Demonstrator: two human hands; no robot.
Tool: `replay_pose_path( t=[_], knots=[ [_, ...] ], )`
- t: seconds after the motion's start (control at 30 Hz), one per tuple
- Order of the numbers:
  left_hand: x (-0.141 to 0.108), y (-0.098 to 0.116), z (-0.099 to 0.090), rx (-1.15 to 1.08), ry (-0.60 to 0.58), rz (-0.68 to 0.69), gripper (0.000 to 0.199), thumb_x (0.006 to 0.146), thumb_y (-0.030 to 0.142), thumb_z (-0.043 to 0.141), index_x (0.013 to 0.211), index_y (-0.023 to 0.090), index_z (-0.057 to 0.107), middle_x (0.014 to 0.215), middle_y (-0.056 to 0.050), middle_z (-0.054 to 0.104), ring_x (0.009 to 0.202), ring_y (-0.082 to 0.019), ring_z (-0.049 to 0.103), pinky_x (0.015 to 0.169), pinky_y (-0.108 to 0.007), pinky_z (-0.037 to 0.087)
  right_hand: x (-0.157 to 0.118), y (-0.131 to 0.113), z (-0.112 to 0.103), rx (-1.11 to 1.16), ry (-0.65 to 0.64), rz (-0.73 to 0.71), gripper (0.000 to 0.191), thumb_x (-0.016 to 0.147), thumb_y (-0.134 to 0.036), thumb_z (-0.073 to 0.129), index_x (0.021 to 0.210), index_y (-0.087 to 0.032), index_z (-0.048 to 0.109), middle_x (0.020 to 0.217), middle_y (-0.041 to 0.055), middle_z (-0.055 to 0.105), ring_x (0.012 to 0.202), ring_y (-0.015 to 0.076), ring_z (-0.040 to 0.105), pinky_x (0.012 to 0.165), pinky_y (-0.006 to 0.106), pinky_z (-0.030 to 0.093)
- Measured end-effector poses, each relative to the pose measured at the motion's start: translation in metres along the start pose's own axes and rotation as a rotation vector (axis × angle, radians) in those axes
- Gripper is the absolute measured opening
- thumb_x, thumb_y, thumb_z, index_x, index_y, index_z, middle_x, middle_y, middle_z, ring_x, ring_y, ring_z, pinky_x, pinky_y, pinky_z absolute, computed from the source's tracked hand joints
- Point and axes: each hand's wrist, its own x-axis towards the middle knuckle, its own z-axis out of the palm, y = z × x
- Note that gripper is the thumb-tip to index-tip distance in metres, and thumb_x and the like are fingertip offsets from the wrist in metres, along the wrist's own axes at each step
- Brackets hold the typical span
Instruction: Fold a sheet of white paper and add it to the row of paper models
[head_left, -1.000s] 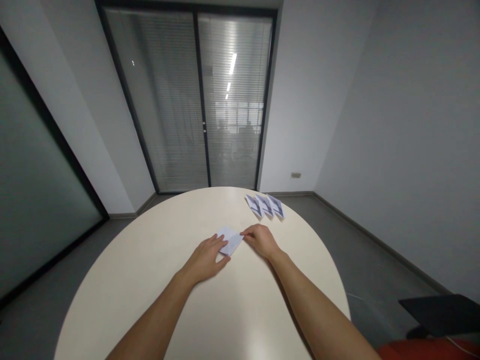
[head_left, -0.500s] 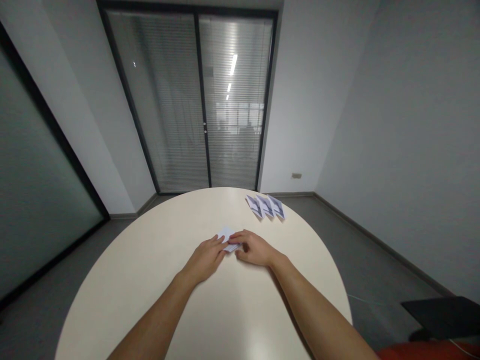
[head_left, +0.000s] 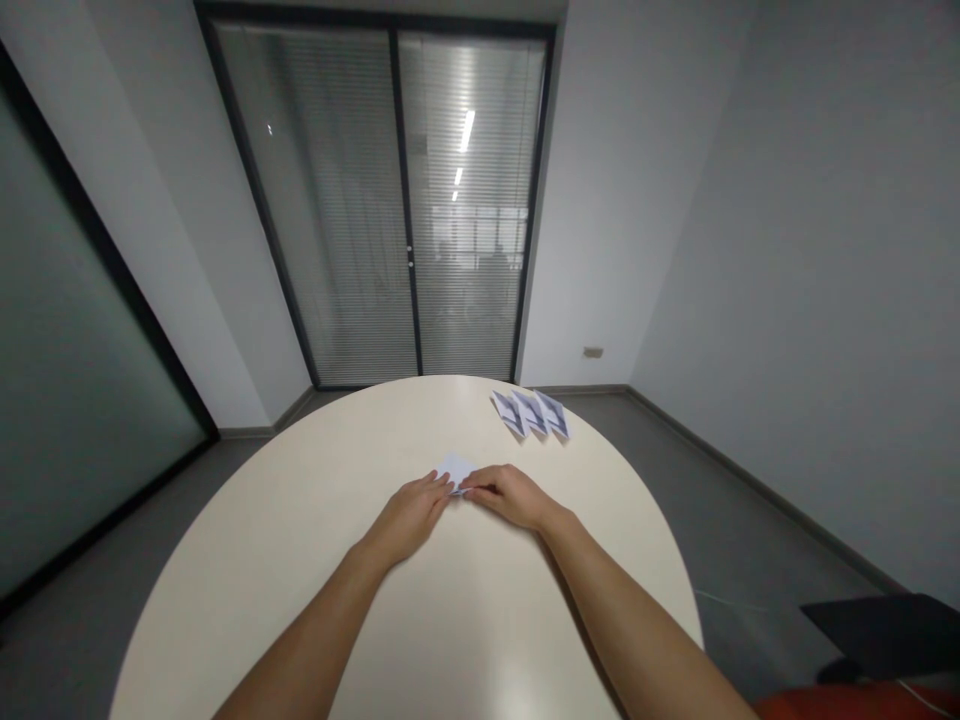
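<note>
1. Paper sheet (head_left: 456, 467): on table (head_left: 315, 520), between the hands; fold apparently along near edge, partly hidden.
2. Left hand (head_left: 412, 512): fingers extended, pressing sheet's left side.
3. Right hand (head_left: 511, 494): fingers narrowed, pinching sheet's right edge.

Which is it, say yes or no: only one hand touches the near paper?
No, left hand and right hand both touch the near paper.

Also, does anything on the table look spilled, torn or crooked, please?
Nothing stands out. The three folded papers sit in an even row near the far edge of the table. The paper between the left hand and right hand shows no tear, though fingers hide part of it.
</note>
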Motion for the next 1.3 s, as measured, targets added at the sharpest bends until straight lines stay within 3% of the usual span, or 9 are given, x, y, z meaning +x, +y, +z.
replay_pose_path(
  t=[0.27,0.6,0.77,0.93,1.3],
  knots=[
    [-0.003,-0.015,0.000,-0.082,0.005,0.063,0.042,0.103,0.039,0.040,0.135,0.025,0.062,0.145,-0.005,0.057,0.139,-0.022,0.048,0.117,-0.042,0.038,-0.001,0.004,0.000,0.044,0.008,-0.027,0.030,0.088,-0.043,0.066,0.107,-0.022,0.078,0.109,0.0053,0.077,0.096,0.0218,0.069,0.088,0.030,0.050],
    [-0.004,-0.014,-0.002,-0.137,0.035,0.015,0.042,0.103,0.039,0.039,0.131,0.023,0.065,0.140,-0.005,0.061,0.134,-0.022,0.053,0.116,-0.040,0.038,-0.001,0.003,-0.002,0.007,0.004,-0.039,0.027,0.092,-0.032,0.058,0.106,-0.022,0.079,0.102,0.0048,0.078,0.086,0.0191,0.067,0.079,0.027,0.049],
    [-0.004,-0.008,-0.008,-0.158,0.066,-0.012,0.040,0.102,0.038,0.039,0.127,0.023,0.066,0.134,-0.005,0.066,0.124,-0.021,0.060,0.110,-0.036,0.044,-0.002,0.000,-0.005,-0.042,0.011,0.028,0.032,0.095,-0.040,0.055,0.101,-0.019,0.079,0.083,0.0038,0.076,0.069,0.0162,0.060,0.066,0.025,0.044],
    [-0.003,-0.003,-0.013,-0.133,0.101,-0.009,0.035,0.102,0.032,0.038,0.113,0.022,0.069,0.115,-0.006,0.072,0.104,-0.019,0.067,0.094,-0.030,0.050,0.000,0.000,-0.004,-0.017,0.056,0.032,0.034,0.098,-0.039,0.051,0.101,-0.018,0.077,0.092,0.0050,0.076,0.075,0.0171,0.062,0.069,0.026,0.044],
    [0.004,0.001,-0.001,-0.045,0.152,-0.167,0.040,0.097,0.028,0.044,0.135,0.023,0.058,0.126,-0.006,0.070,0.109,-0.022,0.066,0.097,-0.034,0.049,0.004,0.008,0.006,-0.161,0.154,0.129,0.028,0.099,-0.033,0.048,0.100,-0.018,0.072,0.090,0.0068,0.075,0.076,0.0178,0.064,0.067,0.026,0.041]
  ],
)
